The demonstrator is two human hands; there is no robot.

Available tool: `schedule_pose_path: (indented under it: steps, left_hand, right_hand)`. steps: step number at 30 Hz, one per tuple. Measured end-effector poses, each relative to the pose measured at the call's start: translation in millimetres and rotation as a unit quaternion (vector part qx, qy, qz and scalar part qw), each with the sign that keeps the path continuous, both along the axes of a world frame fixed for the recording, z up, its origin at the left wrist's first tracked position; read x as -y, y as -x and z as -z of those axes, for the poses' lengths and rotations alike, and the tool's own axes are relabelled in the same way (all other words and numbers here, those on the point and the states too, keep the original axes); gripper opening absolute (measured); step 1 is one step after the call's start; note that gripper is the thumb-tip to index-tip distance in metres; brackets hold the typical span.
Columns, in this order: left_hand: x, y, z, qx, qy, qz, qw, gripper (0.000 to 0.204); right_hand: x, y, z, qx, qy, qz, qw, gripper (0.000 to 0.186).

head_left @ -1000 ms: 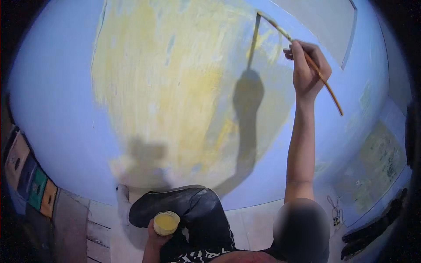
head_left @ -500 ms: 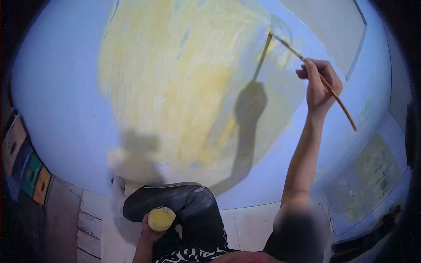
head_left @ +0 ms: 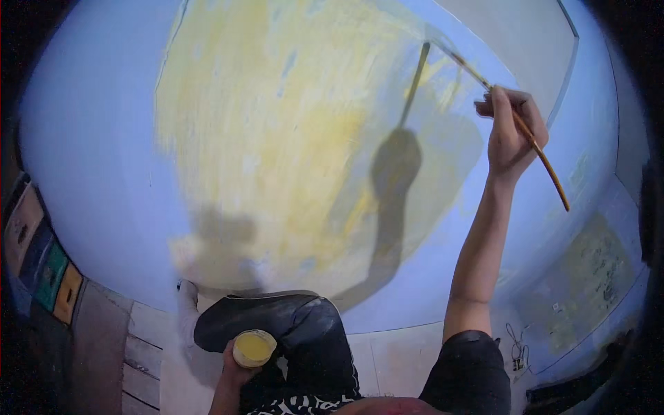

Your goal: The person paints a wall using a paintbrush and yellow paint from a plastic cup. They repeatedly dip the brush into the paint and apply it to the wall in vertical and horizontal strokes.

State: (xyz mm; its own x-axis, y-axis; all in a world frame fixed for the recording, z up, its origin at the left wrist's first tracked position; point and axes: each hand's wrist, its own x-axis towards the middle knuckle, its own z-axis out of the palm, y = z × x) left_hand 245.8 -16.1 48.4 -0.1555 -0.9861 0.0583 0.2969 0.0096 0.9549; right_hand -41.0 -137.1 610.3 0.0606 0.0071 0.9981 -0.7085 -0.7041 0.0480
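Observation:
My right hand (head_left: 515, 131) is closed round the middle of a long thin paintbrush (head_left: 550, 169) with a brown wooden handle. The brush tip points up and left to the upper right part of the wall (head_left: 83, 131), at the edge of a large yellow painted patch (head_left: 277, 138). The tip looks blurred; it seems to meet the wall by the tip of its shadow. Low down beside my bent knee, my left hand (head_left: 238, 366) grips a small round cup of yellow paint (head_left: 254, 348), held upright.
The shadow of my arm and brush (head_left: 394, 180) falls across the yellow patch. Coloured boxes (head_left: 59, 277) stand at the left. A grey panel (head_left: 515, 34) is at the upper right; a thin cable (head_left: 517, 349) lies on the tiled floor (head_left: 408, 353) at the lower right.
My right hand has shifted slightly right and up with the paintbrush. More yellow strokes show on the wall below the brush tip. My left hand and the cup have hardly moved.

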Motion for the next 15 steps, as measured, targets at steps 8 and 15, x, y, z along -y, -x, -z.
schedule_pose_path:
  steps: [8,15]
  left_hand:
    - [6.7,3.8,16.8,-0.318,-0.214,0.011,0.923,0.061]
    - [6.0,-11.2,46.7,-0.542,-0.284,0.147,0.777,0.063]
  right_hand:
    - [-11.7,3.6,-5.6,0.006,-0.059,-0.032,0.998,0.015]
    - [-8.9,4.0,-10.6,0.045,0.027,-0.061,0.997,0.014]
